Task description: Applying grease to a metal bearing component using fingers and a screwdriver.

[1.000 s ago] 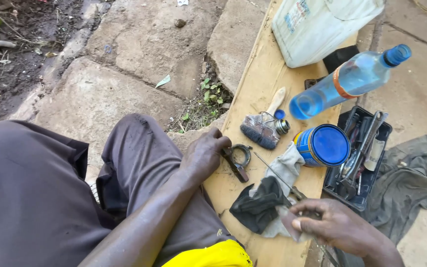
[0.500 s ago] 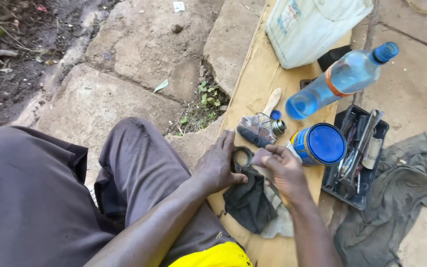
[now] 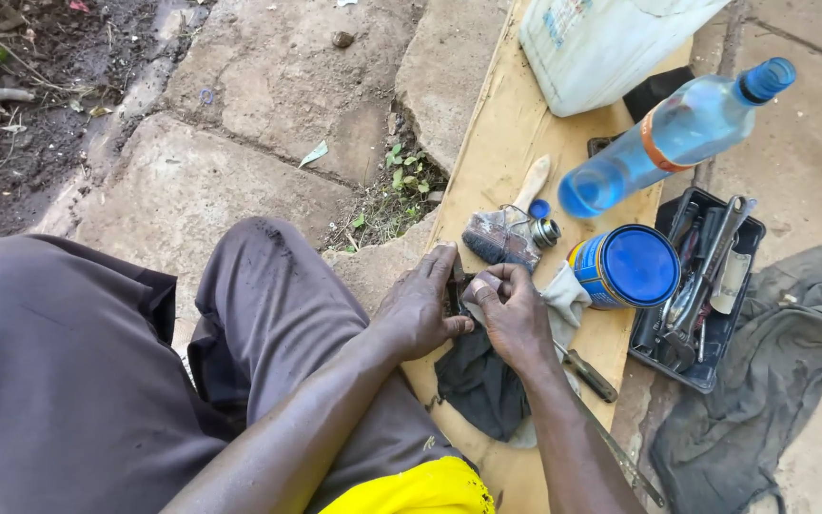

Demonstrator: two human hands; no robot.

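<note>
Head view: fingers pinching metal part

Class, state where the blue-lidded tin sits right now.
In the head view, the blue-lidded tin lies on the wooden board, beside the right hand, between it and the black tool tray.

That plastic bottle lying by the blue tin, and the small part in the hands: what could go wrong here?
The bottle lies tilted across the plank edge and the tool tray; a nudge might roll it off. The left hand and right hand pinch a small dark part that is mostly hidden; it could slip onto the dark rag and be hard to spot. The blue tin sits near the right wrist and might get knocked.
</note>
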